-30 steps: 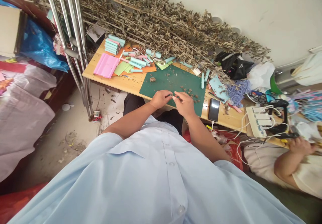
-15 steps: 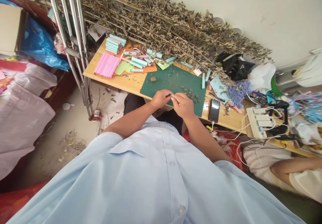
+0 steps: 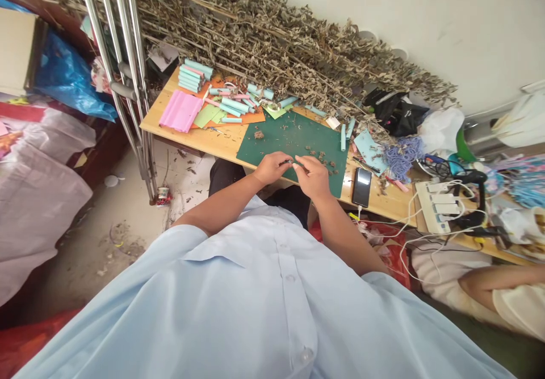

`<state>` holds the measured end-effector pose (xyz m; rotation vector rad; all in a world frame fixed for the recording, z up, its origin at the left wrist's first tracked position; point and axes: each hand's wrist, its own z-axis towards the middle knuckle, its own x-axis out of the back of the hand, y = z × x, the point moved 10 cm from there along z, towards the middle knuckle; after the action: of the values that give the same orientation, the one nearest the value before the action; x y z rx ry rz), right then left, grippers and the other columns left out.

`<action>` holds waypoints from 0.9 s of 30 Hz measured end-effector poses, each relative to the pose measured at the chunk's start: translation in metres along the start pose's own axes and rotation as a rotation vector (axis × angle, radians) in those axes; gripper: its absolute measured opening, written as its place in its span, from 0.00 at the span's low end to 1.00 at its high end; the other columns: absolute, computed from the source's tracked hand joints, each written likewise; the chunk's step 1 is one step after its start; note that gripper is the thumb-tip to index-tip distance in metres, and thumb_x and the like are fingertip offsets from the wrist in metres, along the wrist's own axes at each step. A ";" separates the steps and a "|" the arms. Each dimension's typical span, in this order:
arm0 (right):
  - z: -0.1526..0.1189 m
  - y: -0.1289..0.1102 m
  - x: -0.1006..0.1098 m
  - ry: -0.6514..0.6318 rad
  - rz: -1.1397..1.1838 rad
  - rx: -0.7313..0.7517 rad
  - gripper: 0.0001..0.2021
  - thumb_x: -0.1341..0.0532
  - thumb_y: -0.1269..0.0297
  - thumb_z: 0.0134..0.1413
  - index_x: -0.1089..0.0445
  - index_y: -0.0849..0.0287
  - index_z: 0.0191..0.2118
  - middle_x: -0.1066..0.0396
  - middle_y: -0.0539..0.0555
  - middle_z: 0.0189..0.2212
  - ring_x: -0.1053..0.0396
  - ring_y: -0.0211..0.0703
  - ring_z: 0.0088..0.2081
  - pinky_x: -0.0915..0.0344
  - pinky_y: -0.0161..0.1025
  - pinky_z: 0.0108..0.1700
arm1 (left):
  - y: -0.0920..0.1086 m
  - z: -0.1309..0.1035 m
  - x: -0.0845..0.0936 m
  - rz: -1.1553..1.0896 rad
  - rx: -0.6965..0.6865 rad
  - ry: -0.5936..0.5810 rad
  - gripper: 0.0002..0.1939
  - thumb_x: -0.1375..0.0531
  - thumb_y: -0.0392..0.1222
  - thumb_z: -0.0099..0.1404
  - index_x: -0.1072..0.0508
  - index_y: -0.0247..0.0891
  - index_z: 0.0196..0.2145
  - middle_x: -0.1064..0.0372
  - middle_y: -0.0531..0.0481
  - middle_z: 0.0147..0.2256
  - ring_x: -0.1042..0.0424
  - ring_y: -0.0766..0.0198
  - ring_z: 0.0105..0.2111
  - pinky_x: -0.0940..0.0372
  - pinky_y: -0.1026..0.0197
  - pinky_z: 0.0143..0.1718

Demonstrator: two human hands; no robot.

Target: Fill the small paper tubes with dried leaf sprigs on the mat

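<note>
Nearby: dried stems (image 3: 272,38), phone (image 3: 361,187) by mat (image 3: 259,147). L hand (image 3: 272,167) pinches sm. dark bit (image 3: 290,161); R hand (image 3: 314,175) half-curled, touching, grip unclear.

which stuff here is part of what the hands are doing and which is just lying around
Seemingly in use:
- left hand and right hand
- small dark bit at their fingertips
- green mat
- probably brown clumps on it

Apparently just lying about:
- phone
- power strip
- purple string
- pink paper
</note>
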<state>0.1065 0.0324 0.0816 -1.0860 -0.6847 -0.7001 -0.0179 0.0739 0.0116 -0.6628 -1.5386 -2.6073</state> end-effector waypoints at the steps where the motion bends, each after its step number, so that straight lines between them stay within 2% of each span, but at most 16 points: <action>1: 0.000 -0.001 -0.001 -0.008 0.007 0.003 0.18 0.42 0.54 0.68 0.20 0.54 0.52 0.21 0.60 0.50 0.23 0.51 0.49 0.23 0.50 0.52 | -0.001 0.000 0.000 0.000 0.008 0.000 0.09 0.39 0.39 0.71 0.19 0.36 0.44 0.21 0.43 0.40 0.24 0.60 0.42 0.30 0.58 0.47; 6: -0.002 -0.011 -0.003 -0.028 -0.013 0.031 0.17 0.43 0.54 0.69 0.19 0.52 0.50 0.21 0.59 0.49 0.23 0.51 0.51 0.25 0.50 0.56 | -0.005 -0.001 -0.002 0.014 0.053 -0.009 0.09 0.39 0.37 0.70 0.19 0.36 0.45 0.21 0.44 0.40 0.24 0.60 0.41 0.30 0.59 0.47; 11: -0.003 -0.015 -0.001 -0.033 -0.084 0.040 0.16 0.43 0.55 0.70 0.19 0.52 0.49 0.20 0.58 0.49 0.23 0.51 0.50 0.25 0.49 0.55 | -0.004 -0.001 -0.001 0.016 0.057 -0.006 0.08 0.39 0.37 0.69 0.20 0.36 0.43 0.21 0.46 0.39 0.24 0.60 0.41 0.30 0.59 0.46; 17: -0.004 -0.016 -0.001 -0.030 -0.129 0.041 0.16 0.43 0.56 0.70 0.18 0.53 0.47 0.20 0.58 0.47 0.22 0.50 0.47 0.25 0.46 0.51 | -0.003 -0.001 -0.001 0.027 0.056 -0.015 0.07 0.38 0.37 0.69 0.20 0.36 0.42 0.21 0.45 0.39 0.24 0.60 0.41 0.31 0.59 0.46; 27: 0.010 -0.016 -0.005 -0.107 -0.192 0.002 0.12 0.40 0.57 0.67 0.18 0.50 0.42 0.21 0.54 0.41 0.25 0.48 0.39 0.28 0.43 0.41 | 0.003 -0.002 0.001 0.005 0.011 -0.013 0.08 0.40 0.36 0.70 0.20 0.35 0.42 0.21 0.45 0.38 0.24 0.60 0.40 0.32 0.60 0.45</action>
<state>0.0896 0.0375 0.0895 -1.0707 -0.8897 -0.8093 -0.0186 0.0708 0.0139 -0.6826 -1.5522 -2.5943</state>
